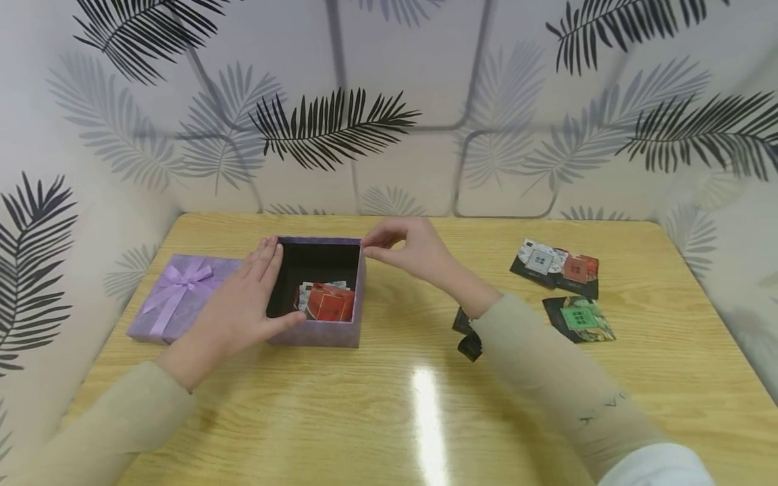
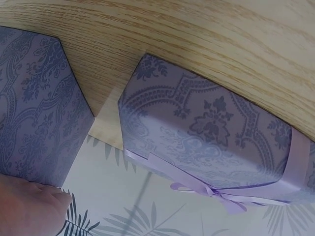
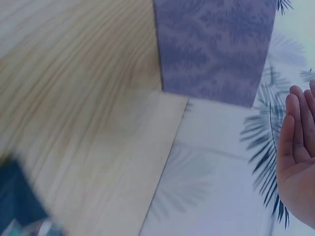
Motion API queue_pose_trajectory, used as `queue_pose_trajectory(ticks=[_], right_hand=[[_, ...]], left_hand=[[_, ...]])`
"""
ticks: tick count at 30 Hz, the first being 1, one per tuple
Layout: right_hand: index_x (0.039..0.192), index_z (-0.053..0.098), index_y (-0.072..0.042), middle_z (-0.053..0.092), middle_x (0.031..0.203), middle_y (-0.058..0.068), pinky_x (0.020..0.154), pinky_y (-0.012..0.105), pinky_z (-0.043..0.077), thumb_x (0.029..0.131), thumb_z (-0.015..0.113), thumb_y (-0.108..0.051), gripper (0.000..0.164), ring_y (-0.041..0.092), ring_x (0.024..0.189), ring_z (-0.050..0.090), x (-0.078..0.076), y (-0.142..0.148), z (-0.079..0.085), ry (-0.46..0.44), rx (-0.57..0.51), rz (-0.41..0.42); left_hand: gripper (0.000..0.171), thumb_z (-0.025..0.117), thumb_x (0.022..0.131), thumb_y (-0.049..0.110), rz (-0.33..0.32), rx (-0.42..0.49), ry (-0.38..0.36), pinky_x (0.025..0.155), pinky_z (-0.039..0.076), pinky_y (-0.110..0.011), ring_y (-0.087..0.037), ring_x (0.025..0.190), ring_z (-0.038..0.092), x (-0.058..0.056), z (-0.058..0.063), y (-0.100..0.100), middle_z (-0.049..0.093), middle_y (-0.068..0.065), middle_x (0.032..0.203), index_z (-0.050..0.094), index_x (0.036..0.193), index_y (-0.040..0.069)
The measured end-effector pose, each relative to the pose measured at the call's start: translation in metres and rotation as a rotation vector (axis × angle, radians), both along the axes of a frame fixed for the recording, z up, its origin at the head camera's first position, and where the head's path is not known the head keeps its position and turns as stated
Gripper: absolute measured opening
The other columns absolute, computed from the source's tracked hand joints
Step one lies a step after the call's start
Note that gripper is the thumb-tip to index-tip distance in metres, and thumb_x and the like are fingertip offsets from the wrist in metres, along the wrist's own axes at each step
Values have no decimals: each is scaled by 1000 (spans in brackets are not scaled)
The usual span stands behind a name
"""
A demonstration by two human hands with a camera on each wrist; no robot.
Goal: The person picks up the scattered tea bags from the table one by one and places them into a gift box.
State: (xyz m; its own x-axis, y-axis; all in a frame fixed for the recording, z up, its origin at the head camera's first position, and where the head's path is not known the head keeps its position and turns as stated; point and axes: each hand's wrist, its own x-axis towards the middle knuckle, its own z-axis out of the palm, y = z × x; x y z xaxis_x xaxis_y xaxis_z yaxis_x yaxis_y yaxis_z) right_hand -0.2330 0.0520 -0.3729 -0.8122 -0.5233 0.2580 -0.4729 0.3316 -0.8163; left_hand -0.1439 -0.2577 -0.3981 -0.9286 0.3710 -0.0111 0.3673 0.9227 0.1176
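A square purple patterned box (image 1: pixel 331 335) stands uncovered, its inside black. Several flat printed packets (image 1: pixel 330 303), the top one red, lie inside it. My left hand (image 1: pixel 240 314) rests along the box's left rim, fingers extended and thumb reaching over the front rim. In the left wrist view only part of that hand (image 2: pixel 32 206) shows, at the box wall (image 2: pixel 37 108). At the box's back right corner are the thumb and fingertips of my right hand (image 1: pixel 413 250). The right wrist view shows its fingers fairly straight; contact with the corner cannot be made out.
Left of the box lies its purple lid (image 1: pixel 173 297) with a ribbon bow. On the right of the wooden table (image 1: pixel 389 418) lie a white-labelled packet (image 1: pixel 537 262), a red-labelled one (image 1: pixel 580 270) and a green-labelled one (image 1: pixel 580 318). Small black pieces (image 1: pixel 470 345) sit beside my right sleeve.
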Motion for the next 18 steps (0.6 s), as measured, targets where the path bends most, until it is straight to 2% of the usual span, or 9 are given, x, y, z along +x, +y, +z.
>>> queue_pose_trajectory(ticks=[9, 12, 18], right_hand=[[112, 81, -5, 81, 107, 12, 86, 30, 60, 97, 79, -13, 17, 17, 92, 73, -1, 61, -4, -35, 54, -97], [114, 81, -4, 80, 109, 13, 89, 36, 60, 98, 78, -13, 18, 15, 92, 72, 0, 80, -5, -52, 85, -135], [116, 80, -6, 80, 112, 14, 92, 39, 59, 100, 75, -16, 19, 4, 92, 69, 0, 117, -12, -75, 152, -186]], left_hand=[[119, 61, 95, 71, -4, -9, 4, 134, 20, -58, -42, 166, 6, 1, 2, -2, 2, -24, 178, 10, 167, -8], [119, 62, 95, 71, -7, -12, 8, 133, 20, -58, -42, 166, 6, 1, 2, -2, 2, -23, 178, 10, 167, -8], [119, 62, 95, 70, -10, -8, 6, 133, 20, -59, -42, 166, 7, 1, 3, 0, 2, -23, 178, 10, 167, -8]])
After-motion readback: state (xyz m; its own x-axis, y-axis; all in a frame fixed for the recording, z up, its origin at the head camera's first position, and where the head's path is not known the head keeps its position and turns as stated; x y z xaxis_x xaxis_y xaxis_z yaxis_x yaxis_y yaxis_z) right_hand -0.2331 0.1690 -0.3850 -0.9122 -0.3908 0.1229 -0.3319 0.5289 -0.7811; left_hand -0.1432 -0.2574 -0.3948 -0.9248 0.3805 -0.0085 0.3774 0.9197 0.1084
